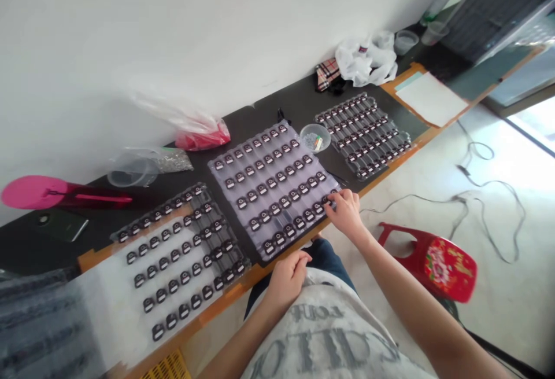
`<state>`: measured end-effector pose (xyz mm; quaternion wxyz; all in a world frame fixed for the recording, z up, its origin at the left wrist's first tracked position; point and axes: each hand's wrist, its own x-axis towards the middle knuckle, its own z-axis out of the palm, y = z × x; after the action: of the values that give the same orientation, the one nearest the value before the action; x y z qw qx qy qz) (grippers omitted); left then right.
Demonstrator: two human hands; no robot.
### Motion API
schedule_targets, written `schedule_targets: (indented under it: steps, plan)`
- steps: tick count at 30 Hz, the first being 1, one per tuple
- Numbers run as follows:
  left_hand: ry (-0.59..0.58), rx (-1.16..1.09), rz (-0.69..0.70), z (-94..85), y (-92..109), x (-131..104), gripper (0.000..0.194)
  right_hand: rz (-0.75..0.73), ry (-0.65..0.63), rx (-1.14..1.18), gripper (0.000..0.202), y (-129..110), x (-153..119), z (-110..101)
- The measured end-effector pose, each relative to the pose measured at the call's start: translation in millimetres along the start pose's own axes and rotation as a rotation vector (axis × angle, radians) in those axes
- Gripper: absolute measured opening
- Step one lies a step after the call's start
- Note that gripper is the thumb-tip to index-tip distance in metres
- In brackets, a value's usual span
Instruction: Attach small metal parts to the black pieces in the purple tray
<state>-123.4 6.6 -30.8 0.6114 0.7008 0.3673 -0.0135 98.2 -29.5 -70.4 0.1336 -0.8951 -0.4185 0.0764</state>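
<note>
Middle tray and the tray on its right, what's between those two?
In the head view, a round clear bowl sits between the middle tray and the right-hand tray, with a thin dark item nearer the person.

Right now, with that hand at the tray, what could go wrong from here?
The fingers of the right hand are at the middle tray's near-right corner, so they might nudge neighbouring black parts out of line. The tray lies close to the table's wooden front edge; a bump could shift it. The clear bowl beside it might tip if knocked.
</note>
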Motion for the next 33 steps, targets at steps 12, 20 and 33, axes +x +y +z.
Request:
schedule_targets:
  steps: [12, 20, 33]
  plan:
    - [-0.02, -0.021, -0.007, -3.5, -1.0, 3.7, 0.03, 0.081, -0.006, 0.044, 0.024, -2.1, 3.1, 2.1]
    - [-0.005, -0.043, -0.01, -6.0, -0.7, 3.9, 0.029, 0.058, 0.044, 0.034, 0.022, -4.3, 1.0, 1.7]
    - [-0.001, -0.016, 0.0, -4.2, -0.7, 2.2, 0.031, -0.02, 0.133, 0.003, 0.013, -12.4, -6.1, 4.3]
